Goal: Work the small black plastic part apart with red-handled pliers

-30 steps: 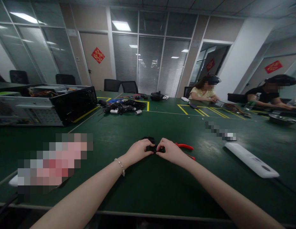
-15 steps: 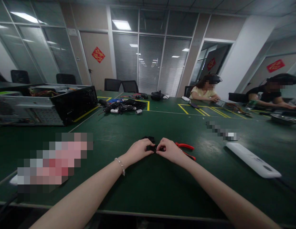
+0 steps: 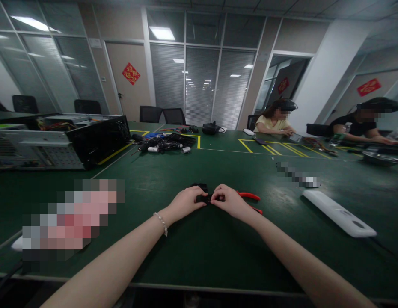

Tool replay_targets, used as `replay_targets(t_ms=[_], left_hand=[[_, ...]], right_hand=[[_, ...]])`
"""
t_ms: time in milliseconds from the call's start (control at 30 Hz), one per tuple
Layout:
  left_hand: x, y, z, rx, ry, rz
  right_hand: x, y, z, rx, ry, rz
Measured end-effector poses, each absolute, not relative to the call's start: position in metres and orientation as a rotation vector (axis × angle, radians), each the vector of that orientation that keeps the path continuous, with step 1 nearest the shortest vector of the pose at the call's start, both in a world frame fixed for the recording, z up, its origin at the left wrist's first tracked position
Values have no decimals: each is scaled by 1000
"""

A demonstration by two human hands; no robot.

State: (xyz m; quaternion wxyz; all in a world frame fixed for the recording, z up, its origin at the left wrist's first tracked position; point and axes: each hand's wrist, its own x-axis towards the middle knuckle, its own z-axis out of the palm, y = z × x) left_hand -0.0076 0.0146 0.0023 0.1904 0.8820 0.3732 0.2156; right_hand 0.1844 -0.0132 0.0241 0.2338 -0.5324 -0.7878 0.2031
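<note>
Between my two hands is a small black part (image 3: 204, 199), too dark and small to name. My left hand (image 3: 188, 200) is closed on its left side, thumb below and fingers above. My right hand (image 3: 227, 201) pinches at the right side of the same part, fingertips close to the left thumb. Just beyond the left fingers lies another black piece (image 3: 200, 186), partly covered by the hand. Red-handled pliers (image 3: 249, 196) rest on the table right behind my right hand, their jaws hidden by it.
An opened computer case (image 3: 99, 139) stands at the left on the green table (image 3: 199, 256). Farther back is a heap of black cables and parts (image 3: 167, 143). A white power strip (image 3: 340, 214) lies at the right. Two people wearing headsets sit at the far right.
Both hands stay in nearly the same place around the black part. The right fingers have shifted and lifted slightly. The rest of the table looks unchanged.
</note>
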Motion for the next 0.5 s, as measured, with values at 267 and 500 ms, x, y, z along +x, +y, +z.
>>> replay_targets(t_ms=[267,500], left_hand=[[-8,13,6,2448,1069,586],[-8,12,8,2424,1077,557]], right_hand=[[241,9,38,-1683,-1972,213],[259,32,15,-1930,-1900,431]])
